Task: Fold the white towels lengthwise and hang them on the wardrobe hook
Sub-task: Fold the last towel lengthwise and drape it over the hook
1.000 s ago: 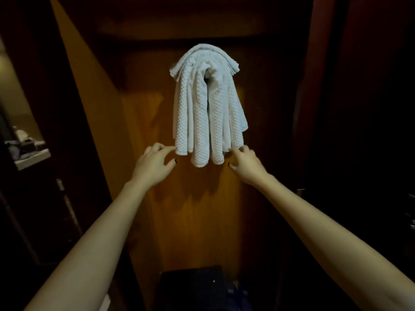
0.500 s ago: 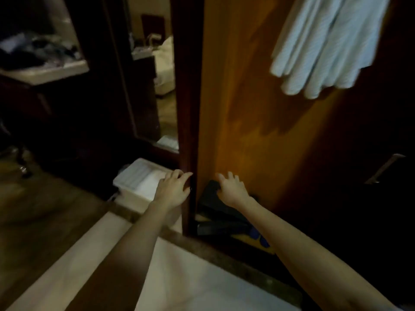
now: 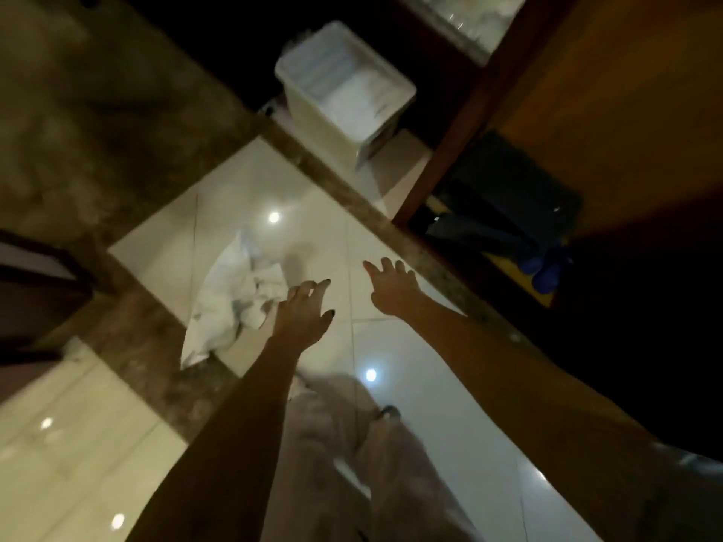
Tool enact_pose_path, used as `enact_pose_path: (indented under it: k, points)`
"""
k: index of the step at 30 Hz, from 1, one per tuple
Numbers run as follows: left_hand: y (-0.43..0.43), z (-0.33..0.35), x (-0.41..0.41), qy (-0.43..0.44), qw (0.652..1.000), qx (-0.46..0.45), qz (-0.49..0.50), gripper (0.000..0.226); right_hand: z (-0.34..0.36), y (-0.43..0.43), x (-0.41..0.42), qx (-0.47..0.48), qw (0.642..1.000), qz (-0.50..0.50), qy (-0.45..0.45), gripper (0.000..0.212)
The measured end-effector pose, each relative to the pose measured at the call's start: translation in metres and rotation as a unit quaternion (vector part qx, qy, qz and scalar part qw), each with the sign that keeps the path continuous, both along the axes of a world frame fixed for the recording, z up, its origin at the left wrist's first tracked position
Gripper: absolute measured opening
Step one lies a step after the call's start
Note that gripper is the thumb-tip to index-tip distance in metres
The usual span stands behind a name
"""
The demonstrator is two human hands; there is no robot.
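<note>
Both hands reach out with fingers spread, holding nothing. The left hand (image 3: pixel 303 312) hovers just beside one crumpled white cloth towel (image 3: pixel 234 303) lying on the glossy cream tile floor (image 3: pixel 313 213); the right hand (image 3: pixel 391 289) is apart from it. Farther off, one white ribbed plastic bin (image 3: pixel 344 91) stands near the brown wooden wardrobe (image 3: pixel 606 91).

One towel (image 3: pixel 234 303) is on the floor (image 3: pixel 430 416). There are two hands, one left hand (image 3: pixel 303 314) and one right hand (image 3: pixel 391 285). One white bin (image 3: pixel 344 95) is in view, and one dark bag (image 3: pixel 504 189). Beside the bag are two blue rounded things (image 3: pixel 544 273), too blurred to name. Four light spots (image 3: pixel 274 217) show on the tiles.
</note>
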State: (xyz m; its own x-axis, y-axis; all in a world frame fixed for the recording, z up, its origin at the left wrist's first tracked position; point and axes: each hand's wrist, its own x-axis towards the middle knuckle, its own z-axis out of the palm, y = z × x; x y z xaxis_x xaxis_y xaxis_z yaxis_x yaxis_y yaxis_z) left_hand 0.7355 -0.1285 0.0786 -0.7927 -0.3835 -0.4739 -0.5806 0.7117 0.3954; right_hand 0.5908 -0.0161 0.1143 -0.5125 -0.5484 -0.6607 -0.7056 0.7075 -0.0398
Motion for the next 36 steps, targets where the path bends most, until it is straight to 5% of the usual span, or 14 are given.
enact_pose_path:
  k: [4, 20, 25, 30, 36]
  points:
    - [-0.021, -0.058, 0.048, -0.035, 0.998, 0.015, 0.049, 0.061, -0.063, -0.038, 0.036, 0.041, 0.996, 0.077, -0.025, 0.066]
    - [-0.120, -0.311, 0.125, -0.103, 0.987, 0.024, 0.120, 0.059, -0.337, -0.150, 0.060, 0.056, 0.989, 0.116, -0.077, 0.056]
    - [-0.174, -0.408, 0.105, -0.083, 0.987, 0.002, 0.134, 0.058, -0.436, -0.196, 0.047, 0.040, 0.990, 0.065, -0.122, 0.063]
    - [-0.207, -0.495, 0.072, -0.009, 0.981, -0.053, 0.187, 0.061, -0.526, -0.230, 0.046, -0.093, 0.973, -0.139, -0.159, 0.064]
    - [-0.223, -0.577, 0.038, -0.012, 0.979, -0.096, 0.178, 0.055, -0.593, -0.247, 0.041, -0.195, 0.950, -0.157, -0.187, 0.057]
